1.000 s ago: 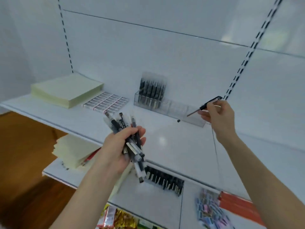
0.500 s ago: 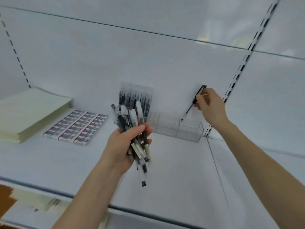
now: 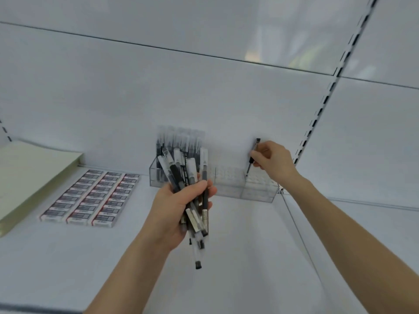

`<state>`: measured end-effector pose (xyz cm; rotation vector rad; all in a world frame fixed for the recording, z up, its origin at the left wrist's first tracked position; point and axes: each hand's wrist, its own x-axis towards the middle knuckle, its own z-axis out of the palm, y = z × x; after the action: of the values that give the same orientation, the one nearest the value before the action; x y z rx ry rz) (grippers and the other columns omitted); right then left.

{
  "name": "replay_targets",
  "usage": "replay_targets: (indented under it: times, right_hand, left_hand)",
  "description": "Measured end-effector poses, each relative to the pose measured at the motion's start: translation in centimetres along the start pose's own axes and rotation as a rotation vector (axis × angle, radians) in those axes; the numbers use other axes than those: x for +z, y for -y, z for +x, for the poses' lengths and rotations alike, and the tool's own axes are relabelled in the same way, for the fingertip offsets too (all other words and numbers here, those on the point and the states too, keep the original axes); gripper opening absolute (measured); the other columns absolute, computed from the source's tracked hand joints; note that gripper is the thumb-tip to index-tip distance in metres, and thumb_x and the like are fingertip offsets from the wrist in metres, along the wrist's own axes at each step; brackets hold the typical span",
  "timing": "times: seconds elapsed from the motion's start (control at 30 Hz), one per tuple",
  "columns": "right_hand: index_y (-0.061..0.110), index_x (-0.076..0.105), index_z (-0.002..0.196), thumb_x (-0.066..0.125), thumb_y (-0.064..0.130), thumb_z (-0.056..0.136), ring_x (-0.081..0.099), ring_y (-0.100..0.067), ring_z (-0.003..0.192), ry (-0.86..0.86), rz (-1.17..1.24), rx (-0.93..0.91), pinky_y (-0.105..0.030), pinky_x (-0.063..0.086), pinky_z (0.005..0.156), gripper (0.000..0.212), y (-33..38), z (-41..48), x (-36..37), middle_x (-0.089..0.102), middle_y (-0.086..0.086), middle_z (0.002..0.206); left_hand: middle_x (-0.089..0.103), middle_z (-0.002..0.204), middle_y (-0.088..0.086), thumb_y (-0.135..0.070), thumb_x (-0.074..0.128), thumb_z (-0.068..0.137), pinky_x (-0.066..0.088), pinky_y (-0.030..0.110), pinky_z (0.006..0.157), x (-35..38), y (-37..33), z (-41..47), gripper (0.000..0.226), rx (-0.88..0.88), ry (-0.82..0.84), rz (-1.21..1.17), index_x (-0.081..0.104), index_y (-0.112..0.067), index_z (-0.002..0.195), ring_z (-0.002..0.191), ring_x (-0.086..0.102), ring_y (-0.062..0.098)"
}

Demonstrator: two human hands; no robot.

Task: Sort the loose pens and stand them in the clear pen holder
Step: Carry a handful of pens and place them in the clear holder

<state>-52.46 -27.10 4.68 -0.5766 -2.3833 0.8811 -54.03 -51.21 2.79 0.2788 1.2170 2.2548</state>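
My left hand (image 3: 179, 209) grips a bundle of several black and clear pens (image 3: 192, 184) in front of the clear pen holder (image 3: 260, 193), which stands against the shelf's back wall. Several pens stand upright in the holder's left section (image 3: 179, 143), partly hidden behind the bundle. My right hand (image 3: 273, 163) pinches a single black pen (image 3: 252, 158), held nearly upright with its tip down over the holder's right section. The tip is at or just above the holder's rim.
A block of small white boxed erasers (image 3: 90, 198) lies on the white shelf (image 3: 238, 257) at the left, beside a stack of pale green paper (image 3: 29, 175). A slotted upright (image 3: 326, 100) runs up the back wall at the right.
The view has come closer to the shelf. My right hand has turned the single pen more upright and lowered it toward the holder's right section. The left hand still grips the bundle.
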Motion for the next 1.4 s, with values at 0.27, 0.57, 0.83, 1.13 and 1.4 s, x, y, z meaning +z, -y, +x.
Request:
replay_targets:
  times: [0.27,0.57,0.83,1.13,1.4]
  right_hand:
    - [0.019,0.064,0.08,0.06,0.025,0.087,0.066,-0.005,0.067,-0.056,0.383,-0.077,-0.014,0.049,0.06,0.01,4.4,-5.8,-0.7,0.07,0.007,0.068]
    - [0.016,0.065,0.079,0.067,0.018,0.081,0.063,-0.004,0.06,0.276,0.486,-0.028,-0.016,0.049,0.055,0.004,6.8,-7.4,0.0,0.068,0.009,0.061]
    - [0.013,0.05,0.084,0.052,0.016,0.093,0.069,-0.013,0.059,-0.017,0.728,0.049,-0.019,0.052,0.052,0.01,6.5,-4.6,0.3,0.073,-0.001,0.068]
    - [0.021,0.045,0.089,0.051,0.019,0.092,0.068,-0.013,0.071,-0.212,0.436,-0.139,-0.032,0.054,0.073,0.008,6.7,0.0,3.7,0.064,0.004,0.075]
    - [0.01,0.046,0.094,0.051,0.015,0.093,0.064,-0.023,0.068,-0.036,0.198,-0.172,-0.046,0.053,0.077,0.007,5.8,0.7,6.8,0.063,-0.008,0.076]
  left_hand:
    - [0.073,0.075,0.005,-0.003,0.062,0.077,0.054,0.023,0.05,0.7,0.1,0.4,0.01,0.009,0.129,0.079,0.065,-0.009,0.084,0.068,0.071,0.015]
    - [0.074,0.082,0.007,-0.001,0.061,0.08,0.055,0.025,0.054,0.7,0.6,0.5,0.015,0.023,0.17,0.14,0.065,-0.007,0.093,0.075,0.072,0.02]
    - [0.07,0.065,0.005,0.004,0.056,0.084,0.059,0.03,0.058,-2.0,0.0,0.7,0.011,0.013,-0.053,0.021,0.062,-0.006,0.085,0.063,0.069,0.014]
    - [0.072,0.069,0.004,-0.002,0.056,0.086,0.059,0.029,0.062,-3.5,-0.5,0.0,0.01,0.043,-0.112,0.003,0.064,-0.005,0.082,0.064,0.069,0.012]
    - [0.071,0.065,0.001,-0.002,0.058,0.085,0.057,0.027,0.055,-3.8,-1.2,-0.4,0.006,0.047,-0.131,-0.022,0.063,-0.006,0.087,0.064,0.07,0.014]
